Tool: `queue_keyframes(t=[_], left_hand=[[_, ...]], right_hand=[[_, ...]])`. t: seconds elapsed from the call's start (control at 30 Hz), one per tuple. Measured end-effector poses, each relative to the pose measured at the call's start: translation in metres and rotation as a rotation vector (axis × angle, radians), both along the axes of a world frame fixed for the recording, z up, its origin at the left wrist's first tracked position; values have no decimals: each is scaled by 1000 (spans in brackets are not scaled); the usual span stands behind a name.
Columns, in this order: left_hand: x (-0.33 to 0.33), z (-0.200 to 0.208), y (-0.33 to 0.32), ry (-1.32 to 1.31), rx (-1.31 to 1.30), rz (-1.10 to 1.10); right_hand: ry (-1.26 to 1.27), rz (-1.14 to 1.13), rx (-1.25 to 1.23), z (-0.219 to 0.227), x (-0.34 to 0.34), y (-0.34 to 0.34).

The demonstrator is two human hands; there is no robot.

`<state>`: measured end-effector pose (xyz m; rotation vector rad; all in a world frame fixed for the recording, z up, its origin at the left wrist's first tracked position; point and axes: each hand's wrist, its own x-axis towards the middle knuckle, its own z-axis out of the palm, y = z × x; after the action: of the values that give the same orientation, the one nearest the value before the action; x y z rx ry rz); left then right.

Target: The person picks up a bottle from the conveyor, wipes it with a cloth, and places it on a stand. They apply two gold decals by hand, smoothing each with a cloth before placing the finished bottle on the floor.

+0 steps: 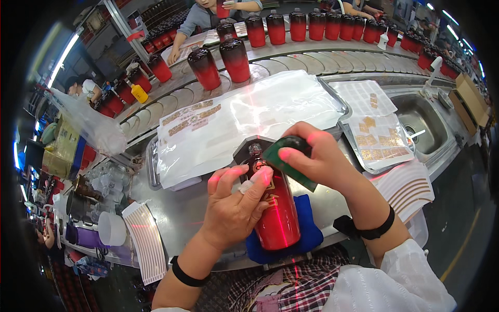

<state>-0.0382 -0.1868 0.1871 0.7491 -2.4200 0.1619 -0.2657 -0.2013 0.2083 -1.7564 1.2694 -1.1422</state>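
A glossy red bottle (278,223) with a dark neck and gold characters lies in front of me, its base toward me on a blue cloth (311,223). Its neck end rests at a dark angular support (240,154). My left hand (234,200) is at the bottle's upper left side, fingers bent, with the index finger and thumb pressed against it. One finger has a white wrap. My right hand (317,158) grips a green scraper (291,169) with a dark upper part, held at the bottle's shoulder. Red laser lines cross the bottle and both hands.
A tray with clear-covered white sheets (249,112) and gold decals lies beyond. Decal sheets (377,138) and a sink (423,119) are at right; striped strips (145,239) at left. Red-black bottles (236,60) stand along a conveyor (306,62). A co-worker's hand (174,54) is across it.
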Motion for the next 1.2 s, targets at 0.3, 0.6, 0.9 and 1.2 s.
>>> queue_keyframes(t=[0.3,0.6,0.9,1.2], left_hand=[[10,-12,18,78,154,116],[-6,7,-9,-100,38,-29],[-8,-3,13,-7,206,89],[-3,-26,37,251,338,271]], right_hand=[[50,-5,-178,-17,17,-16],[-170,-159,-149,-33,6,-9],[-161,-21,-55,-35,3,-13],[268,321,-696,-9,12,32]])
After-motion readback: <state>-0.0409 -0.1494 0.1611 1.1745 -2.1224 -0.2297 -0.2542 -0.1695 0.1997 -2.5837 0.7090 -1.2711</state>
